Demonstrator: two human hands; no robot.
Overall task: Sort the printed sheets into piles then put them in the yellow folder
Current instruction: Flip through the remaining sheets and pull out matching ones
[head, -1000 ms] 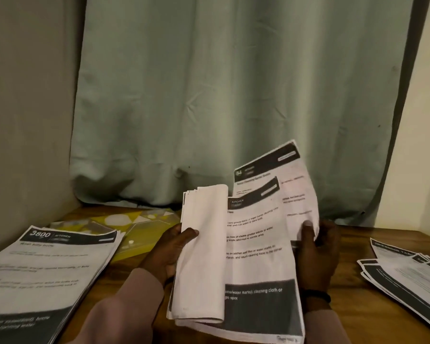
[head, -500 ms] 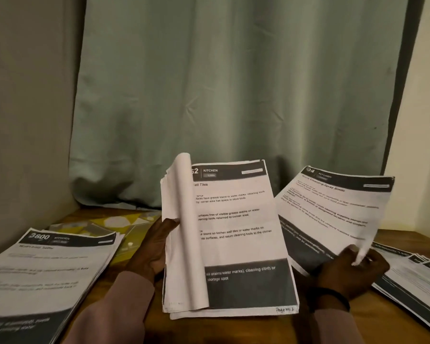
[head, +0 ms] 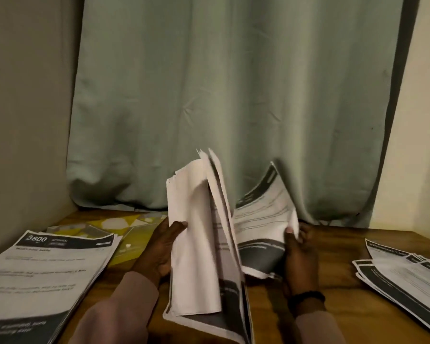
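My left hand point(head: 163, 249) grips a thick stack of printed sheets point(head: 196, 244), held upright over the table's middle with its blank backs toward me. My right hand point(head: 299, 252) pinches a single printed sheet point(head: 261, 219) that curls up just right of the stack. One pile of sheets point(head: 42, 274) headed "3800 KITCHEN" lies at the left. A second, fanned pile point(head: 407, 276) lies at the right edge. The yellow folder point(head: 132, 234) lies flat at the back left, partly under the left pile.
The wooden table point(head: 333, 247) stands in a corner. A grey-green curtain point(head: 233, 95) hangs behind it down to the tabletop, and a wall closes off the left side. A dark band circles my right wrist.
The right hand has swung back from the right pile to the stack, still pinching a sheet. The left hand has turned the stack more edge-on, with its printed face now mostly hidden.
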